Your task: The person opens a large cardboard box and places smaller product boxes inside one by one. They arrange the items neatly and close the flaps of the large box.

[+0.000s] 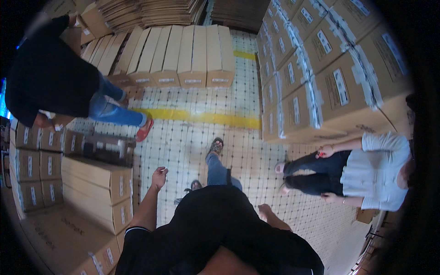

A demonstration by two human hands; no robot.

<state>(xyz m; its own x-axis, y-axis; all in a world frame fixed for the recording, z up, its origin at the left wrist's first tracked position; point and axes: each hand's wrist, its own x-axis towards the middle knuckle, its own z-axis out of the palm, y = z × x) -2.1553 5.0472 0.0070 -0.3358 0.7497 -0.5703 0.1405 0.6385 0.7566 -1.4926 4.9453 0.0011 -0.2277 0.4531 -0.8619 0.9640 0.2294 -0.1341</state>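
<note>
My left hand (159, 178) hangs over the tiled floor, beside the stacked cartons (94, 183) on my left but apart from them. Its fingers are loosely bent, one standing a little apart, and nothing shows in them. Lower down, my right hand (265, 211) is at my side, close to my dark shirt (215, 215). Its fingers are slightly bent and partly in view, with no object visible in them. Neither hand touches a box. My feet are in mid-stride, one sandal (216, 145) ahead of the other.
Taped cartons (321, 82) form a tall stack at the far right. A row of long boxes (192, 55) stands ahead, beyond a yellow floor line (197, 118). One person (55, 73) in dark clothes is at the far left; another (371, 172) in a light top stands to my right.
</note>
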